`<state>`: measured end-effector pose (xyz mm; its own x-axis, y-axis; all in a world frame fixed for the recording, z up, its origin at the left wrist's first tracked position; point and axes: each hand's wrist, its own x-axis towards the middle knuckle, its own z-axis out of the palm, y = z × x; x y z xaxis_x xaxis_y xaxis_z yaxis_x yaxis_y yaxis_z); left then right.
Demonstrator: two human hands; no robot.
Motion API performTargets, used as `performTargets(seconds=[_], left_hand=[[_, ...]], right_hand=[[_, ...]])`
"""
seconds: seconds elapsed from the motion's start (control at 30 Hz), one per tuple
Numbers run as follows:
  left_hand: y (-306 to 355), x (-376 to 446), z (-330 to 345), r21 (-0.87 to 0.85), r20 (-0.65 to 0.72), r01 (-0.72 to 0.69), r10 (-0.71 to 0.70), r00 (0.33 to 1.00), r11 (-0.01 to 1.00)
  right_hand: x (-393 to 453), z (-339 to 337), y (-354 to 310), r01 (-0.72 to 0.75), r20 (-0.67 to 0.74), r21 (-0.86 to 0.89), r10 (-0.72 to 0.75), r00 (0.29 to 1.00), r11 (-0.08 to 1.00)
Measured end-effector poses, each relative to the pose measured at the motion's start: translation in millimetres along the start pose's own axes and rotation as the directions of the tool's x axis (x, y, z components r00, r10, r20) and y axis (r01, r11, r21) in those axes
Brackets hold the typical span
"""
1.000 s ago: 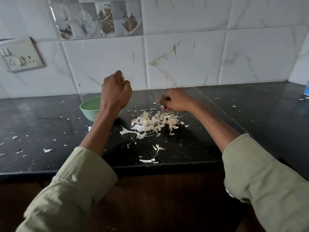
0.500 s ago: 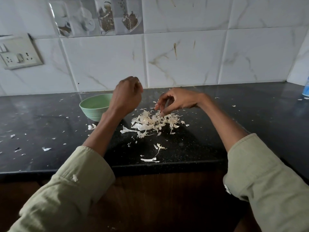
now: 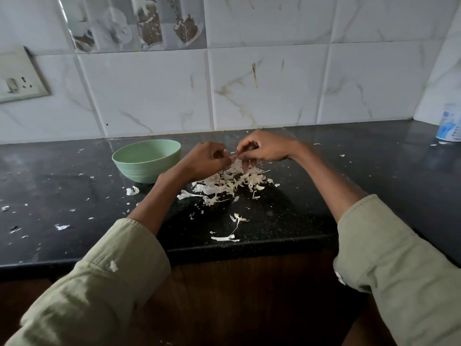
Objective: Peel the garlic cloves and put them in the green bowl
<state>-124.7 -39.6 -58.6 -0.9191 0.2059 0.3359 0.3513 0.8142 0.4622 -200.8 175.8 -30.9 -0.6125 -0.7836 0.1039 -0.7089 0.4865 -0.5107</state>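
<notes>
Head cam looks down at a black speckled stone desk (image 3: pixel 311 216) with both hands meeting just above a messy heap of pale papery garlic skins (image 3: pixel 229 182). Left hand (image 3: pixel 207 159) has its fingers curled in tight, thumb and fingertips pinched together on something small and pale right where the two hands meet. Right hand (image 3: pixel 267 148) is doing the same from the other side, thumb and forefinger pinched in, other fingers curled and pointing down toward the skins. That little pale bit between them looks like a garlic clove (image 3: pixel 233 158) with skin on it, but honestly it's mostly hidden by the fingers, so I can't tell how much peel is on it.

The round pale green plastic bowl (image 3: pixel 134 168) sits upright on the desk just left of the left hand, close to the wrist but not touching it. Can't see anything inside from this angle, only the inner wall.

Loose white flakes are scattered all over the desk, with a couple of longer strips near the front edge (image 3: pixel 225 238). Both forearms come out of rolled-up olive green sleeves (image 3: pixel 99 283). A white marbled tile wall (image 3: pixel 274 91) runs behind, with a cream socket plate (image 3: pixel 18 78) far left and a white-and-blue container (image 3: pixel 450 126) far right.
</notes>
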Motion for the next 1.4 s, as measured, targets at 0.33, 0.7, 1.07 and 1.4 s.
performTargets(seconds=[0.33,0.7,1.07,1.4], left_hand=[[0.5,2.5,5.0,-0.012,-0.012,-0.057,0.057,0.998,0.998],[2.1,5.3,11.7,-0.025,0.047,-0.083,0.084,0.995,0.996],[4.7,6.5,16.3,0.015,-0.147,-0.145,0.146,0.978,0.989],[4.9,5.4,15.2,-0.008,-0.224,-0.180,0.174,0.959,0.984]], right_hand=[[-10.8,-13.0,-5.0,-0.061,0.121,-0.105,0.074,0.990,0.993],[-3.2,-3.5,1.8,-0.064,0.040,-0.112,0.069,0.997,0.992],[-8.0,-9.3,-3.2,-0.062,-0.069,0.082,0.067,0.995,0.995],[-8.4,-8.3,-8.2,-0.065,-0.158,0.158,0.090,0.983,0.985]])
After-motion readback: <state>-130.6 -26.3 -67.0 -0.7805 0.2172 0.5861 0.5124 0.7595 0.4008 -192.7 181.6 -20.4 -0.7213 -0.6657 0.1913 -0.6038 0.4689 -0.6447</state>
